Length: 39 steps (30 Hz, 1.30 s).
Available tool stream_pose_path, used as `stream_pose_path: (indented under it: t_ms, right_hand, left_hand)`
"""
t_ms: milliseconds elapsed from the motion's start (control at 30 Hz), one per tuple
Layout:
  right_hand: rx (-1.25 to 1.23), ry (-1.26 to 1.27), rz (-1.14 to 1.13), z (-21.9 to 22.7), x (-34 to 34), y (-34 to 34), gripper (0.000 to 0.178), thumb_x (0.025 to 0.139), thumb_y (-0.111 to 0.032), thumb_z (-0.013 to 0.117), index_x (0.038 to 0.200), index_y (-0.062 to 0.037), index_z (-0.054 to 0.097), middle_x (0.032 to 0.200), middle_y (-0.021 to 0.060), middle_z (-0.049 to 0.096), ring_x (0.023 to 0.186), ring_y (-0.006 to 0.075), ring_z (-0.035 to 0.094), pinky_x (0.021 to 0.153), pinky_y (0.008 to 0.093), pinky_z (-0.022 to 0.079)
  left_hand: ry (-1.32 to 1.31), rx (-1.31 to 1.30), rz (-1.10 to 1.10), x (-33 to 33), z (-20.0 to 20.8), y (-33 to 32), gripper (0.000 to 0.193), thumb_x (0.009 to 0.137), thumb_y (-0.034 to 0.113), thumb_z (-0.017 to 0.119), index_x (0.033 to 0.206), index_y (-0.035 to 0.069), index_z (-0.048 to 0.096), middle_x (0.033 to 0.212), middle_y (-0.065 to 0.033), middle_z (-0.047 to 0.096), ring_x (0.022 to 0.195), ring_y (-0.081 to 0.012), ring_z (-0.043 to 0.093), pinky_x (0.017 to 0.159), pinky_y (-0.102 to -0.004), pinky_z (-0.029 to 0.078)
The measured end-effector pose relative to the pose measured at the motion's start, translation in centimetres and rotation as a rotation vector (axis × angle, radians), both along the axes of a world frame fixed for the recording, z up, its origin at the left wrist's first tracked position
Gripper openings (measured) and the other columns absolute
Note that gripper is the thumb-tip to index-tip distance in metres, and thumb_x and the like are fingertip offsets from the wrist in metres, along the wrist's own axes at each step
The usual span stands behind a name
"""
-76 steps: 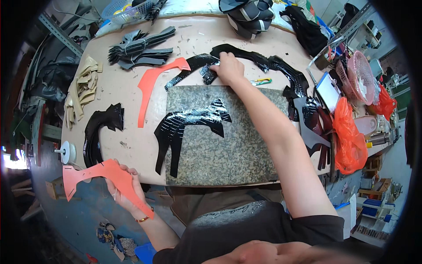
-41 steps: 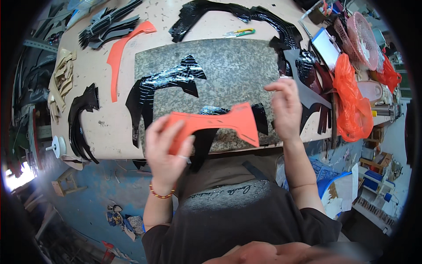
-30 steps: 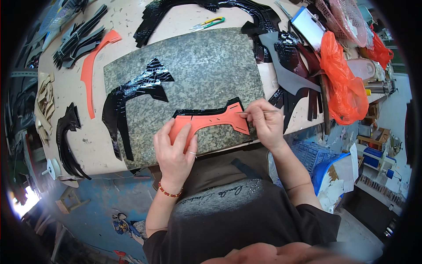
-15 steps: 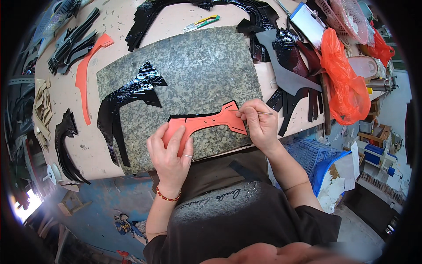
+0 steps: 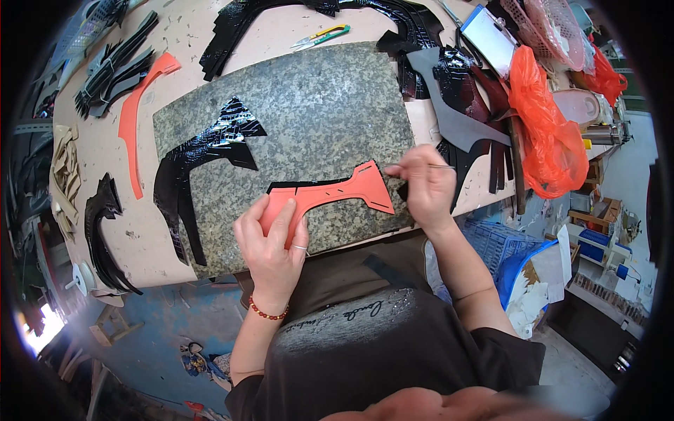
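Note:
An orange template (image 5: 319,196) with small slots lies over a black leather piece, whose dark edge shows along the far side. My left hand (image 5: 270,235) grips the template's left end, index finger pressed on top and thumb at the near edge. Just right of the template's flared end, my right hand (image 5: 430,186) is raised and closed round a thin, pen-like metallic tool (image 5: 441,167). The tool no longer touches the template. Both pieces rest on a speckled stone slab (image 5: 316,91). A glossy black curved leather piece (image 5: 203,147) lies on the slab's left part.
Another orange template (image 5: 130,126) and black strips (image 5: 116,70) lie left of the slab. Yellow-green thread snips (image 5: 321,36) lie beyond it. At right are a grey template (image 5: 449,112), a clipboard (image 5: 488,41) and a red plastic bag (image 5: 547,126).
My right hand has lifted away from the template's flared end, moving right and slightly up with the thin tool. My left hand and the template have stayed put.

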State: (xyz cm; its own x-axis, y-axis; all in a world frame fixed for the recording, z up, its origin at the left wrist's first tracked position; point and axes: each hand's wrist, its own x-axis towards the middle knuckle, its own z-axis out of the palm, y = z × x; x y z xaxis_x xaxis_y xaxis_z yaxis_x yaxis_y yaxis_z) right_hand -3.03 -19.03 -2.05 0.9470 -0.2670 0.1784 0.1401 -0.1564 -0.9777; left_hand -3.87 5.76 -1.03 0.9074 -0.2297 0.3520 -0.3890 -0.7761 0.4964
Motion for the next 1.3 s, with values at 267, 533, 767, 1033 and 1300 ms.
stream_pose_path:
  t_ms: [267,533,767,1033,1300]
  right_hand:
    - [-0.510,-0.174,0.247,1.4,-2.9,-0.2,0.013,0.088,-0.013,0.065,0.081,-0.0025,0.061,0.070,0.0095,0.058,0.059,0.0268,0.056,0.055,0.0343,0.045]
    - [-0.357,-0.023,0.135,0.8,-3.5,-1.8,0.015,0.090,-0.008,0.060,0.078,-0.0019,0.065,0.070,0.0077,0.061,0.057,0.0175,0.055,0.057,0.0344,0.046]
    - [0.097,-0.020,0.124,2.5,-0.1,0.8,0.035,0.102,-0.017,0.043,0.075,0.0018,0.054,0.072,0.0057,0.053,0.062,0.0115,0.054,0.060,0.0272,0.050]
    - [-0.243,-0.026,0.296,2.9,2.6,6.7,0.020,0.096,-0.010,0.055,0.080,-0.0007,0.062,0.072,0.0086,0.062,0.060,0.0174,0.061,0.055,0.0287,0.046]
    - [-0.414,-0.094,0.390,2.3,3.6,8.2,0.015,0.093,-0.011,0.059,0.083,-0.0012,0.061,0.076,0.0091,0.062,0.068,0.0245,0.063,0.060,0.0319,0.049]
  left_hand:
    - [-0.008,-0.009,-0.004,0.2,0.0,0.1,0.032,0.074,0.010,0.077,0.106,0.008,0.071,0.116,-0.0146,0.056,0.102,-0.0299,0.053,0.086,-0.0389,0.045]
    - [-0.016,-0.039,-0.001,0.4,0.0,0.1,0.034,0.071,0.009,0.077,0.105,0.008,0.071,0.113,-0.0165,0.057,0.099,-0.0318,0.054,0.085,-0.0393,0.045]
    - [-0.038,-0.061,-0.007,0.0,-0.6,0.2,0.036,0.071,0.010,0.077,0.107,0.007,0.069,0.114,-0.0181,0.056,0.100,-0.0332,0.052,0.084,-0.0410,0.045]
    - [-0.007,-0.088,0.009,-0.2,-0.4,0.3,0.037,0.072,0.009,0.078,0.107,0.007,0.069,0.113,-0.0186,0.055,0.100,-0.0335,0.052,0.085,-0.0410,0.045]
    - [0.000,-0.111,0.013,0.0,-0.3,0.4,0.036,0.071,0.009,0.077,0.106,0.005,0.069,0.113,-0.0191,0.055,0.100,-0.0336,0.052,0.085,-0.0415,0.046]
